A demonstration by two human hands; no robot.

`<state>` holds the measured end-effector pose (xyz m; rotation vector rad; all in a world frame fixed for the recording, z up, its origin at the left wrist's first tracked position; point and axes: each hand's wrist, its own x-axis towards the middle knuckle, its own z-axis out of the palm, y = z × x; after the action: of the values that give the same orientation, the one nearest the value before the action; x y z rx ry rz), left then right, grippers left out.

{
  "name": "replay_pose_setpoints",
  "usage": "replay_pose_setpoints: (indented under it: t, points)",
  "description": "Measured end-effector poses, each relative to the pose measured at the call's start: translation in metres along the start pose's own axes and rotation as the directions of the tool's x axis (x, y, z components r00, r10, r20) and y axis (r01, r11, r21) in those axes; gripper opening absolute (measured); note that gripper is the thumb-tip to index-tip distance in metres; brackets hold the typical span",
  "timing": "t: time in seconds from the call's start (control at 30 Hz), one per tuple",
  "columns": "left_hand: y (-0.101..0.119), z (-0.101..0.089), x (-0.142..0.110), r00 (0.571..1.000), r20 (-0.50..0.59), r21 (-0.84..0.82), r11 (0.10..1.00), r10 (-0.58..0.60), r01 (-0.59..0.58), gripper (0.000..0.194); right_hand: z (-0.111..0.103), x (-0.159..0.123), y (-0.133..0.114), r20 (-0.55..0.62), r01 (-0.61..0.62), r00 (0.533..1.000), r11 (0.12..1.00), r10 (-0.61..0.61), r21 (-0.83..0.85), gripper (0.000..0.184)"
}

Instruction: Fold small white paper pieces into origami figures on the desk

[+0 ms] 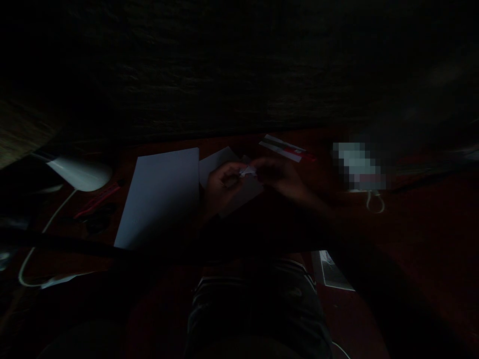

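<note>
On the dim tabletop (322, 175), the left hand (220, 188) pinches a small white piece (247, 170) over a loose sheet (241, 198), the right hand (284, 178) at the piece's edge, its grip too dark to confirm: apparently fine fingertip work, next calling for steady control.

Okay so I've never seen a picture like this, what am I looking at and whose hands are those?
There's no machine here: a person works with two bare hands. The only view comes from a camera on their head, looking forward and down, and it's very dark. On the reddish table lie a large white sheet, a smaller sheet and a pale strip with red on it. A white, lamp-like object stands at the picture's left. The left hand seems to pinch a small white piece, probably paper. The right hand meets it, but its grip is too dark to judge.
</note>
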<state>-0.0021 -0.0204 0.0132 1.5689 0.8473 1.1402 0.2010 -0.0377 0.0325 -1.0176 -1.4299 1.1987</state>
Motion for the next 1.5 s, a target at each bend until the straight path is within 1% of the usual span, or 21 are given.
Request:
replay_pose_setpoints:
  t: [0.1,0.23,0.37,0.47,0.57,0.73,0.9,1.07,1.13,1.23,1.33,1.4,1.5]
  points:
    - [-0.003,0.001,0.001,0.999,-0.039,-0.005,1.0,0.016,-0.016,0.03,0.002,0.001,0.002,0.015,0.065,0.998,0.998,-0.065,-0.024,0.029]
    - [0.0,0.001,0.001,0.997,-0.083,0.035,0.999,0.006,-0.003,0.031,0.004,0.001,0.004,0.007,0.099,0.995,0.991,-0.099,-0.088,0.028]
    - [0.003,0.0,0.002,0.996,-0.081,0.014,0.999,0.038,-0.037,0.037,0.006,-0.001,0.004,-0.018,0.107,0.994,0.988,-0.11,-0.111,0.033]
    - [0.004,0.001,0.001,0.996,-0.088,-0.015,1.0,0.018,-0.019,0.039,0.009,-0.003,0.006,-0.031,0.132,0.99,0.986,-0.136,-0.102,0.036]
    - [0.005,0.003,0.0,0.995,-0.101,-0.025,1.0,-0.006,0.003,0.039,0.011,-0.003,0.008,-0.06,0.138,0.988,0.985,-0.145,-0.106,0.036]
    - [0.008,0.005,-0.002,0.995,-0.098,0.02,1.0,0.009,-0.007,0.035,0.013,-0.003,0.008,-0.101,0.148,0.982,0.98,-0.162,-0.136,0.033]
    - [0.008,0.005,-0.002,0.987,-0.13,0.04,0.995,0.094,-0.089,0.027,0.014,-0.006,0.006,-0.109,0.179,0.973,0.962,-0.204,-0.207,0.028]
    - [0.008,0.004,-0.004,0.977,-0.142,0.139,0.98,0.16,-0.14,0.024,0.013,-0.009,0.006,-0.091,0.282,0.943,0.914,-0.321,-0.293,0.017]
    - [0.007,0.003,-0.004,0.96,-0.14,0.191,0.958,0.24,-0.212,0.022,0.012,-0.009,0.005,-0.084,0.336,0.921,0.886,-0.38,-0.319,0.014]
    - [0.006,0.003,-0.004,0.917,-0.114,0.226,0.909,0.383,-0.351,0.016,0.012,-0.009,0.003,-0.073,0.413,0.883,0.843,-0.463,-0.344,0.014]
    - [0.007,0.002,-0.003,0.886,-0.1,0.239,0.875,0.452,-0.42,0.01,0.012,-0.009,0.001,-0.066,0.467,0.852,0.81,-0.52,-0.356,0.012]
    - [0.009,0.003,-0.003,0.878,-0.092,0.248,0.865,0.47,-0.437,0.008,0.013,-0.009,0.0,-0.069,0.472,0.845,0.802,-0.53,-0.367,0.012]
    - [0.012,0.004,-0.004,0.882,-0.078,0.265,0.863,0.464,-0.43,0.011,0.013,-0.01,0.001,-0.093,0.434,0.859,0.813,-0.503,-0.389,0.011]
